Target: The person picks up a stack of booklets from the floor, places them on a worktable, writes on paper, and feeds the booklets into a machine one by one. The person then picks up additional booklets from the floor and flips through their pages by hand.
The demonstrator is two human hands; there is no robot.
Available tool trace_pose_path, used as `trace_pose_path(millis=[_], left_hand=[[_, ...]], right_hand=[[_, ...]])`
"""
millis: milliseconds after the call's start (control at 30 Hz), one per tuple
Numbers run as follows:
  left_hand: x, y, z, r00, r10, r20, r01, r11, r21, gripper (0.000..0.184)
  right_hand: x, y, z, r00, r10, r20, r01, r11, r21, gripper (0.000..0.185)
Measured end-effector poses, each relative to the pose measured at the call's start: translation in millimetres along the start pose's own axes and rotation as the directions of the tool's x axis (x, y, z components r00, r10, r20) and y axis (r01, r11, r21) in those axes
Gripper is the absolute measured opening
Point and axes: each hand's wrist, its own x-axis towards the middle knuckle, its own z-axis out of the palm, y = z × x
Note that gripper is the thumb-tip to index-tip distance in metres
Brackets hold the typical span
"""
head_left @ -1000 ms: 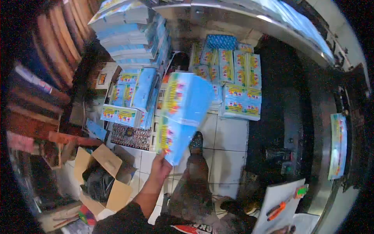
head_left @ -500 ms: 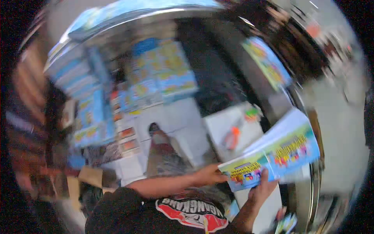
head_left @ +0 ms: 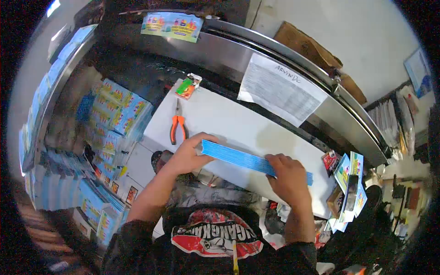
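Observation:
Both my hands hold a thin stack of printed booklets [head_left: 238, 159], turned so that its blue-striped edge faces up. My left hand [head_left: 192, 152] grips the left end, thumb on the near side and fingers on the far side. Near the other end, my right hand [head_left: 289, 178] is closed over the stack, with a short blue piece sticking out past it. Beneath is a white tabletop [head_left: 215, 117]. Orange-handled pliers [head_left: 178, 126] lie on it, beyond my left hand. A green and red packet [head_left: 185, 88] lies past the pliers' tip.
A metal rail [head_left: 275, 46] runs along the far side, with a handwritten sheet [head_left: 282, 89] on it. Colourful booklets [head_left: 350, 178] and a red packet [head_left: 331, 161] are at the right end. Many printed stacks [head_left: 117, 107] sit on the floor to the left.
The booklets, earlier off to the right with their printed faces showing, are now in front of me, edge up. My right hand has moved to their far end. The view has swung right.

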Motion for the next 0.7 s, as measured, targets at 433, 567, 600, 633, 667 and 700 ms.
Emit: trace_pose_path(millis=[433, 567, 600, 633, 667, 700], left_hand=[[-1, -29, 32, 0.987, 0.127, -0.099, -0.134, 0.989, -0.068, 0.084], [-3, -19, 34, 0.985, 0.119, -0.125, -0.125, 0.991, -0.043, 0.082], [-4, -16, 35, 0.985, 0.102, -0.142, -0.113, 0.991, -0.066, 0.082], [-5, -14, 36, 0.985, 0.104, -0.141, -0.113, 0.991, -0.064, 0.082], [-7, -14, 37, 0.981, 0.073, -0.179, -0.079, 0.997, -0.025, 0.082], [-7, -14, 41, 0.976, 0.044, -0.212, -0.043, 0.999, 0.007, 0.082]], right_hand=[[-72, 56, 59, 0.833, 0.553, -0.001, -0.088, 0.135, 0.987, 0.086], [-78, 72, 89, 0.85, 0.52, -0.087, -0.036, 0.222, 0.974, 0.084], [-79, 77, 98, 0.846, 0.514, -0.137, -0.02, 0.288, 0.958, 0.081], [-81, 81, 105, 0.841, 0.507, -0.188, -0.004, 0.354, 0.935, 0.078], [-82, 79, 106, 0.838, 0.513, -0.188, -0.006, 0.353, 0.936, 0.078], [-82, 77, 108, 0.828, 0.521, -0.208, 0.023, 0.339, 0.94, 0.078]])
